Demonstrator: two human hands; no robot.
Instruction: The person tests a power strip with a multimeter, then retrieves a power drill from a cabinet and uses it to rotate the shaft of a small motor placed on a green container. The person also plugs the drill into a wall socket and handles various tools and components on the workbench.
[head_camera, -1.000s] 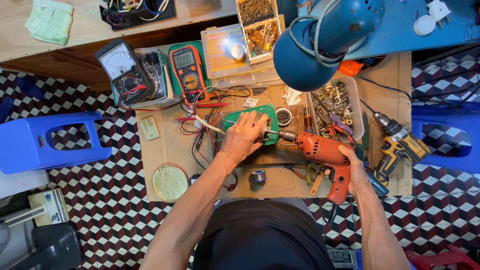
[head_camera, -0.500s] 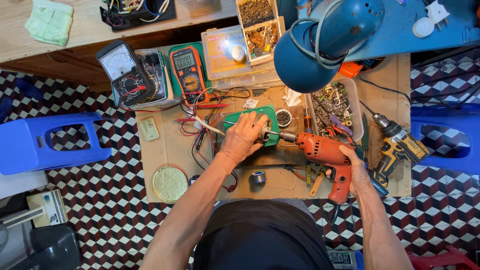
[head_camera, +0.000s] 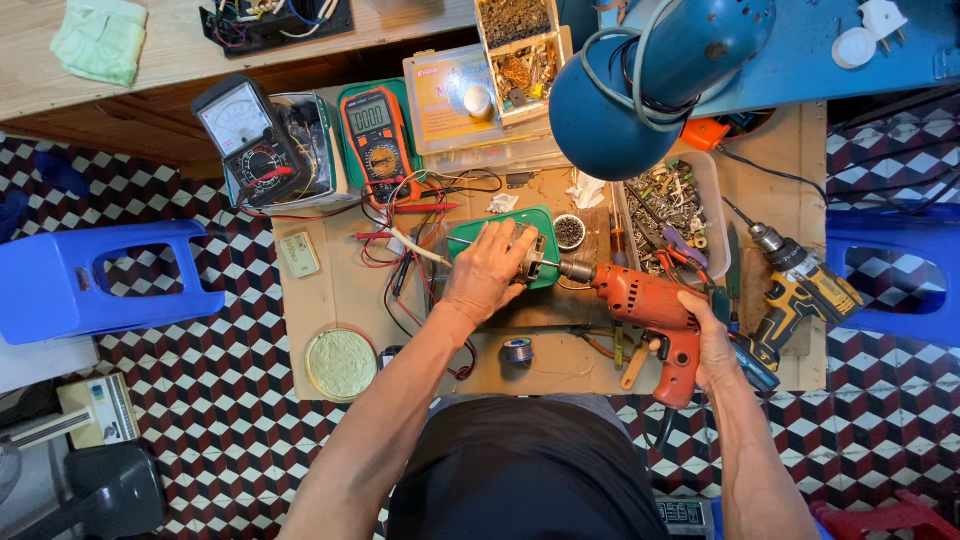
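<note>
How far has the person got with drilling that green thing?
Set up: the left hand presses the green board flat on the low table. In hand: the right hand holds the orange drill, its tip at the board's edge. No finished hole shows, so the drilling itself looks left.

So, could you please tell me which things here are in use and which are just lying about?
In use: left hand pressing the green board; right hand gripping the orange drill.

Lying about: yellow drill, orange multimeter, analog meter, solder spool, blue lamp.
</note>
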